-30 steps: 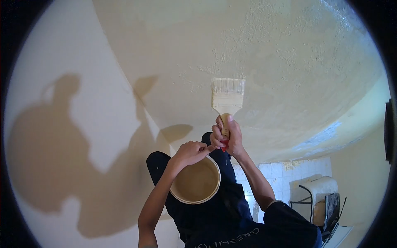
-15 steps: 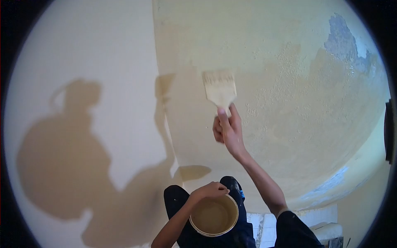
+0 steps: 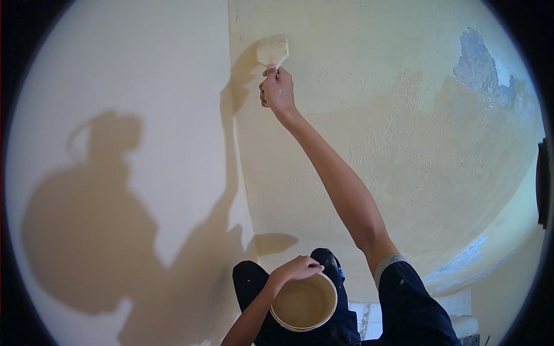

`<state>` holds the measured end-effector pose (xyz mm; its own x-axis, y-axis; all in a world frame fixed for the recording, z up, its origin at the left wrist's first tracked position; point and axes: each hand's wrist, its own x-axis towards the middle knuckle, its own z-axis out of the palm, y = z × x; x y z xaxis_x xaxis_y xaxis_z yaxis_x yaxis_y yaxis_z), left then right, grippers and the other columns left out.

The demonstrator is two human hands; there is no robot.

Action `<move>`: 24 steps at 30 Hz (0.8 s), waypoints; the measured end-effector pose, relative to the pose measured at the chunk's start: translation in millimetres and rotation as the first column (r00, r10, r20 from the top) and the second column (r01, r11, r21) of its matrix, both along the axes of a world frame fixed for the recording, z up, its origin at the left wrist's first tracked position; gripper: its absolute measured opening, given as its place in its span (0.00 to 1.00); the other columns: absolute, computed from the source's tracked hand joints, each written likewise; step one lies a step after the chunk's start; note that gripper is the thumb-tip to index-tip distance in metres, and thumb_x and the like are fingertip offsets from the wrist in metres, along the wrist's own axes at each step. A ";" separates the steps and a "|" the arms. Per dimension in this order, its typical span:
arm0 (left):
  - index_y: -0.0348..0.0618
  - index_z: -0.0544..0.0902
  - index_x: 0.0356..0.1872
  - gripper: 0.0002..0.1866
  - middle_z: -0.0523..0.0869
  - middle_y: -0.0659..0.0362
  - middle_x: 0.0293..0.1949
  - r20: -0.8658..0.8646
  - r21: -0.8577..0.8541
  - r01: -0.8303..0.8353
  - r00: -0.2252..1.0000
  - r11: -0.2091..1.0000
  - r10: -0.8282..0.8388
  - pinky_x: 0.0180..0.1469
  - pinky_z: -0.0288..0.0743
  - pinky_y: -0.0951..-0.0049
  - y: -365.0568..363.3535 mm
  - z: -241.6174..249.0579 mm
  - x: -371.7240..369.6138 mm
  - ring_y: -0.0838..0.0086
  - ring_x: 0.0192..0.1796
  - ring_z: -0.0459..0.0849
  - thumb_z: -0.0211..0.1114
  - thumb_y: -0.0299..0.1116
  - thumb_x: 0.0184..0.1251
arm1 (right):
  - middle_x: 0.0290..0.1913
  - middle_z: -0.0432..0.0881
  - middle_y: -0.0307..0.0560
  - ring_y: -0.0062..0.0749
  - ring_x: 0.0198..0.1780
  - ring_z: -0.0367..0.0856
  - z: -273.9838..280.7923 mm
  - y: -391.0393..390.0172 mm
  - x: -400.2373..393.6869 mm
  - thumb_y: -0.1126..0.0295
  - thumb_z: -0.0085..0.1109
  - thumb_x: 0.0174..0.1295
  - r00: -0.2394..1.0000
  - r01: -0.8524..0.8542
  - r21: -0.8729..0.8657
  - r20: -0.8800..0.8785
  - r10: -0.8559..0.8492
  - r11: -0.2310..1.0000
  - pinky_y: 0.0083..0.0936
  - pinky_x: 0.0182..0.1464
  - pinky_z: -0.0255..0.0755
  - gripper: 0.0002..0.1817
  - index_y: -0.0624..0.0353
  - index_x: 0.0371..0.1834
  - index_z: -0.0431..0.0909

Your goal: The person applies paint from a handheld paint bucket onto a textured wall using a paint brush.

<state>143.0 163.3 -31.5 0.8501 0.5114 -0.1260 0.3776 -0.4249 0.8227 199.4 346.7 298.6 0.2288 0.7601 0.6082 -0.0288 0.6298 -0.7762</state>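
My right hand (image 3: 278,92) is closed round the handle of a wide, flat paintbrush (image 3: 272,51), arm stretched far up. Its bristles point upward at the yellowish wall (image 3: 346,75), close to the corner. Down at my lap, my left hand (image 3: 298,267) is closed over the far rim of a round paint bucket (image 3: 304,330), which sits between my knees. Beige paint (image 3: 301,300) covers the inside of the bucket. The wall's lower part shows a darker, damp-looking beige coat, with a paler area above it.
A plain pale wall (image 3: 144,75) meets the painted one at a corner on the left and carries my shadow. Bluish-grey peeled patches (image 3: 478,60) mark the upper right of the painted wall. White floor tiles (image 3: 374,317) show below. A dark object (image 3: 542,184) stands at the right edge.
My right hand has carried the paintbrush up and left along the wall toward the corner. My left hand stays on the bucket rim.
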 end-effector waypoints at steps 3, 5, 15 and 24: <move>0.41 0.85 0.44 0.20 0.86 0.45 0.40 -0.063 -0.020 -0.006 0.998 1.000 0.005 0.48 0.75 0.63 1.5 4.2 1.7 0.55 0.43 0.85 0.58 0.48 0.67 | 0.16 0.69 0.44 0.26 0.11 0.67 -59.4 54.8 12.7 0.61 0.36 0.75 0.983 0.161 0.025 0.090 -0.163 0.987 0.28 0.13 0.62 0.20 0.67 0.32 0.67; 0.41 0.85 0.44 0.20 0.87 0.45 0.40 -0.056 -0.038 0.013 0.998 0.999 -0.015 0.48 0.76 0.64 5.2 3.4 0.9 0.55 0.43 0.85 0.59 0.48 0.67 | 0.15 0.68 0.47 0.30 0.12 0.69 -88.1 36.5 8.8 0.60 0.37 0.75 0.953 0.254 -0.030 0.177 -0.245 0.967 0.33 0.15 0.65 0.22 0.65 0.26 0.65; 0.39 0.84 0.38 0.20 0.85 0.44 0.30 0.040 -0.022 0.021 0.999 1.000 -0.020 0.39 0.75 0.61 4.6 -3.5 3.9 0.55 0.32 0.84 0.58 0.49 0.66 | 0.19 0.73 0.62 0.59 0.22 0.74 -6.5 38.9 0.2 0.60 0.40 0.73 0.915 0.337 0.293 0.123 -0.385 0.895 0.48 0.30 0.67 0.23 0.69 0.24 0.68; 0.38 0.86 0.42 0.19 0.87 0.44 0.36 -0.032 -0.056 0.038 0.999 0.998 -0.040 0.44 0.76 0.64 12.8 -4.4 -3.2 0.59 0.37 0.86 0.60 0.45 0.67 | 0.13 0.68 0.48 0.32 0.11 0.70 -148.0 -9.1 5.4 0.62 0.36 0.75 0.981 0.188 -0.149 0.071 -0.179 0.971 0.34 0.16 0.66 0.23 0.65 0.23 0.67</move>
<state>139.8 176.1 -35.9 0.8639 0.4695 -0.1820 0.3894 -0.3937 0.8327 204.8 337.6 150.6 0.3415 0.7942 0.5026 0.1227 0.4925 -0.8616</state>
